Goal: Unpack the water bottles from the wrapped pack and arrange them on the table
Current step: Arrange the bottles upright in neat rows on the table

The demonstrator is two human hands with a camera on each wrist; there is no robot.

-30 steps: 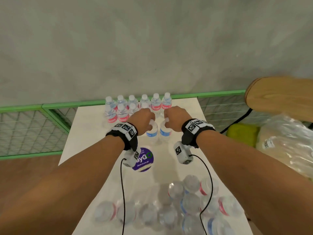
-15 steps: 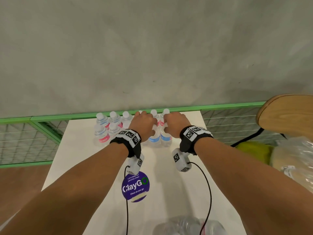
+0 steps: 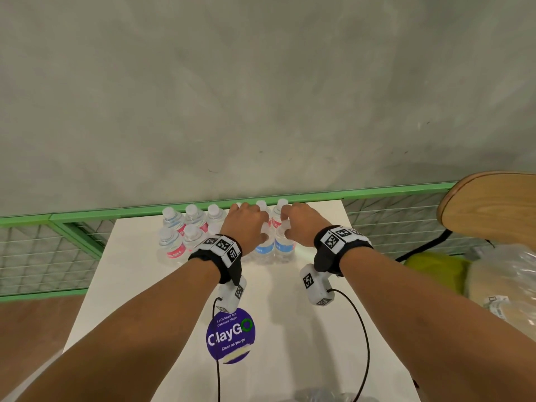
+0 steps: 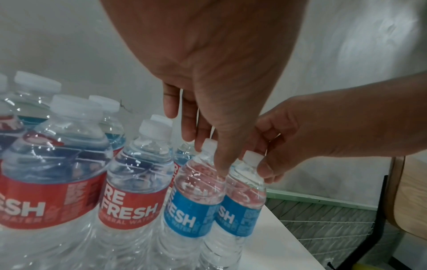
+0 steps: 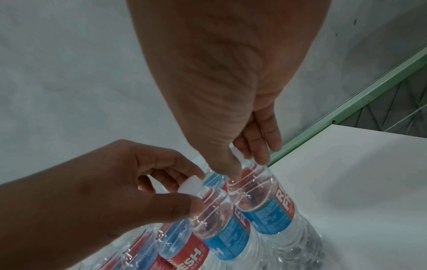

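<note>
Two blue-labelled water bottles stand side by side at the far end of the white table (image 3: 319, 329). My left hand (image 3: 262, 230) pinches the white cap of the left blue bottle (image 3: 265, 249) (image 4: 191, 210). My right hand (image 3: 285, 227) (image 5: 240, 162) pinches the cap of the right blue bottle (image 3: 284, 248) (image 5: 272, 210). Several red-labelled bottles (image 3: 174, 248) (image 4: 131, 197) stand in two rows just to their left. Only the top of the wrapped pack (image 3: 327, 397) shows, at the near edge of the head view.
A green mesh railing (image 3: 377, 192) runs behind the table under a grey concrete wall. A wooden chair seat (image 3: 493, 207) and a clear plastic bag (image 3: 510, 285) lie to the right. A purple ClayGo sticker (image 3: 230, 335) marks the table's middle.
Both hands carried the two blue-labelled bottles away from me to the back rows. My head tilted up, so the wrapped pack slid almost out of view at the bottom.
</note>
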